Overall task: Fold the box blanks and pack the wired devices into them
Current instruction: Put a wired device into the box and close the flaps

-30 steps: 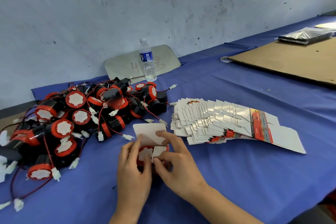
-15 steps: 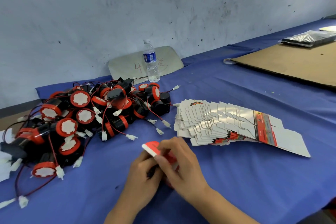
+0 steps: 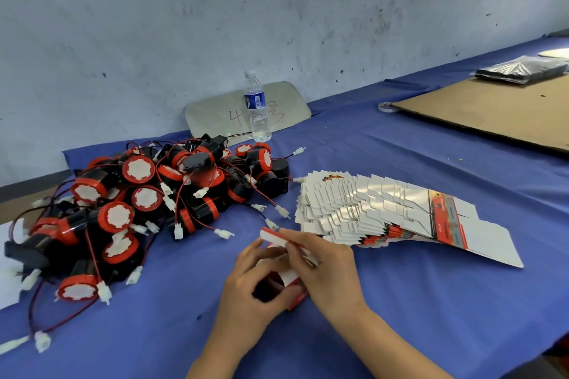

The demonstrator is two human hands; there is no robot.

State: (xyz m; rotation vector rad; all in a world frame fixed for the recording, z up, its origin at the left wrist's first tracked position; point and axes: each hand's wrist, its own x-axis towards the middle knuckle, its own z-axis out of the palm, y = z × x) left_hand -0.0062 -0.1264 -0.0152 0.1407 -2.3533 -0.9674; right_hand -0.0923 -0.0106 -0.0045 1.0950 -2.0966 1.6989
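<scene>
Both hands [image 3: 286, 283] gripping red-white box [image 3: 278, 237], devices pile [image 3: 147, 203] left, blanks [image 3: 378, 212] right

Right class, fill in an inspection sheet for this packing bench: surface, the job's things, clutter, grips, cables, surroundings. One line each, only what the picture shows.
Surface: blue cloth over the bench, wrinkled.
Job's things: box in hand, flap partly folded; fanned blanks to its right; heap of devices to its left.
Clutter: bottle upright at the back; cardboard sheet, tape roll and black bag far right.
Grips: left hand and right hand both hold the box.
Cables: red and black wires with white plugs tangled through the heap.
Surroundings: scuffed grey wall; grey panel leaning behind the bottle.
</scene>
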